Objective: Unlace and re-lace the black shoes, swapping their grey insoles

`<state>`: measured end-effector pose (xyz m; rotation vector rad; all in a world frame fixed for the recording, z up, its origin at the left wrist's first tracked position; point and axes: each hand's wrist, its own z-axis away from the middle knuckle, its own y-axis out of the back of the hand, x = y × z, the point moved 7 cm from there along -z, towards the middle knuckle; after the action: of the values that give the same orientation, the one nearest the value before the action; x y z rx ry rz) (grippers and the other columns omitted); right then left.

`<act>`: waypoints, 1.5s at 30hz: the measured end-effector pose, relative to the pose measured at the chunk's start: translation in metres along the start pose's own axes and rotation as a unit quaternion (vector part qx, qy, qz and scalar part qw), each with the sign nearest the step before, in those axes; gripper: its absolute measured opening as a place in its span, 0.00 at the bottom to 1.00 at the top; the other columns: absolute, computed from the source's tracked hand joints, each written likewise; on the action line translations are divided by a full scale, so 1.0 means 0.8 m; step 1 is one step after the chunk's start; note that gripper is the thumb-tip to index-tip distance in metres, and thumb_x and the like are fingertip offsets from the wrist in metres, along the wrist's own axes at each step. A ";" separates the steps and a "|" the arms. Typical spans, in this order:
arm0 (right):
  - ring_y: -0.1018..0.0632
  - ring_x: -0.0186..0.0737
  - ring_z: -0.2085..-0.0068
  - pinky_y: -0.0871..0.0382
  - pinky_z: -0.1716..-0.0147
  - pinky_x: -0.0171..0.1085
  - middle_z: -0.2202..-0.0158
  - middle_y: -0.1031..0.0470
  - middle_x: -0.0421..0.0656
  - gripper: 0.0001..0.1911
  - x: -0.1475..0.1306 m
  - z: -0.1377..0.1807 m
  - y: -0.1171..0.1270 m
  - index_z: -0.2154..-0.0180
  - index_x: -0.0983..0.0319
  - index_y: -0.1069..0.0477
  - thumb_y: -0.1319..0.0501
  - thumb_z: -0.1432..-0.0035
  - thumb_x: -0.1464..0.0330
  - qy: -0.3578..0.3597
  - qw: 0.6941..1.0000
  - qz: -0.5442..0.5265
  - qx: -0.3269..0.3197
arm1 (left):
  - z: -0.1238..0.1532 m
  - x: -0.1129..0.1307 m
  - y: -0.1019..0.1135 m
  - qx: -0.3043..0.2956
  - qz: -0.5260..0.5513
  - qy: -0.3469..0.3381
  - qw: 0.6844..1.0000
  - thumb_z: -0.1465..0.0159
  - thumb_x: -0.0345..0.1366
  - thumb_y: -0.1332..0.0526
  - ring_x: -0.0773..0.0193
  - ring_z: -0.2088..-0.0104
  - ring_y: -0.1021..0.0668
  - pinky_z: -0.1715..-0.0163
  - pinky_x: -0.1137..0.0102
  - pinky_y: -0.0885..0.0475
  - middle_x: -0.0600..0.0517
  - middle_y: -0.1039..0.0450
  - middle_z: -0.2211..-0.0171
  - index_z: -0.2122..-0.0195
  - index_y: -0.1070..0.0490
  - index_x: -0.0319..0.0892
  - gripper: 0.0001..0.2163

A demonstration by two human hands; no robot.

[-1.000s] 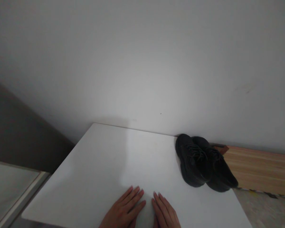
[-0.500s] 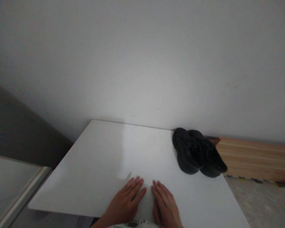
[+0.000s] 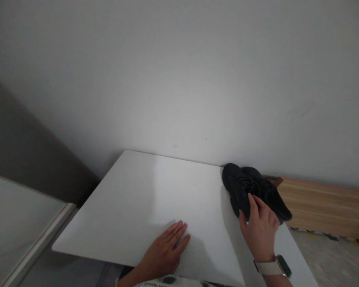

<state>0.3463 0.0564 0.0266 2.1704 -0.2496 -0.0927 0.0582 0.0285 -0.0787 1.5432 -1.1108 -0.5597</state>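
A pair of black lace-up shoes (image 3: pixel 239 187) sits side by side on the right part of the white table (image 3: pixel 131 199), toes toward the wall, heels toward me. My right hand (image 3: pixel 259 225), with a watch (image 3: pixel 283 266) on its wrist, reaches over the heels. Its thumb and forefinger are apart on either side of the left shoe's heel; whether they touch it I cannot tell. The other fingers hide part of the right shoe. My left hand (image 3: pixel 167 247) lies flat, palm down, near the table's front edge and holds nothing.
A pale wall (image 3: pixel 179 79) rises behind the table. To the right, a wooden board (image 3: pixel 323 203) lies along the wall above a patterned floor (image 3: pixel 320 255). At the left stands a white panel with a light edge (image 3: pixel 42 239).
My right hand has left the tabletop and moved right to the shoes' heels. My left hand stays flat on the table. The view has shifted slightly.
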 end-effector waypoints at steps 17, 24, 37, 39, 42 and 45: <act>0.18 0.42 0.70 0.24 0.70 0.39 0.68 0.19 0.44 0.15 -0.122 0.053 0.047 0.57 0.59 0.28 0.47 0.30 0.57 0.168 0.954 -0.244 -0.042 | -0.007 -0.002 0.049 0.076 0.052 0.028 0.995 0.39 0.23 0.45 0.54 0.37 0.28 0.37 0.54 0.31 0.42 0.27 0.40 0.43 0.33 0.41 0.22; 0.18 0.36 0.73 0.24 0.72 0.31 0.70 0.17 0.38 0.16 -0.195 0.108 0.045 0.56 0.56 0.25 0.48 0.31 0.57 0.278 0.903 -0.325 -0.040 | -0.017 -0.020 0.119 0.242 0.179 0.131 0.945 0.33 0.27 0.44 0.60 0.58 0.21 0.57 0.66 0.22 0.47 0.23 0.61 0.56 0.31 0.43 0.07; 0.23 0.40 0.69 0.27 0.70 0.38 0.68 0.23 0.44 0.07 -0.162 0.080 0.069 0.58 0.58 0.28 0.44 0.33 0.70 0.150 0.893 -0.421 0.042 | -0.076 -0.012 0.137 0.164 0.187 0.107 0.963 0.31 0.29 0.43 0.56 0.55 0.25 0.55 0.61 0.24 0.44 0.27 0.56 0.49 0.29 0.43 0.10; 0.22 0.42 0.64 0.25 0.66 0.39 0.63 0.24 0.47 0.08 -0.161 0.079 0.064 0.56 0.58 0.28 0.43 0.35 0.71 0.122 0.918 -0.378 0.002 | -0.078 -0.010 0.136 0.159 0.182 0.105 0.965 0.32 0.28 0.42 0.56 0.55 0.25 0.56 0.61 0.24 0.44 0.28 0.56 0.51 0.28 0.42 0.10; 0.23 0.44 0.61 0.24 0.63 0.40 0.60 0.26 0.47 0.09 -0.164 0.077 0.058 0.56 0.57 0.29 0.44 0.36 0.73 0.105 0.929 -0.353 -0.029 | -0.080 -0.007 0.139 0.161 0.183 0.105 0.964 0.32 0.27 0.43 0.56 0.56 0.24 0.57 0.63 0.24 0.44 0.28 0.56 0.52 0.27 0.42 0.10; 0.24 0.43 0.63 0.26 0.65 0.41 0.62 0.26 0.46 0.09 -0.168 0.072 0.055 0.57 0.57 0.29 0.44 0.36 0.74 0.124 0.927 -0.353 -0.029 | -0.080 -0.005 0.142 0.170 0.183 0.107 0.962 0.33 0.26 0.43 0.57 0.56 0.24 0.57 0.63 0.24 0.45 0.28 0.57 0.53 0.27 0.42 0.10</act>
<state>0.1995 0.0145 0.0258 2.0857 0.6804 -0.2237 0.0692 0.0683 0.0451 1.5883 -1.3289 0.0528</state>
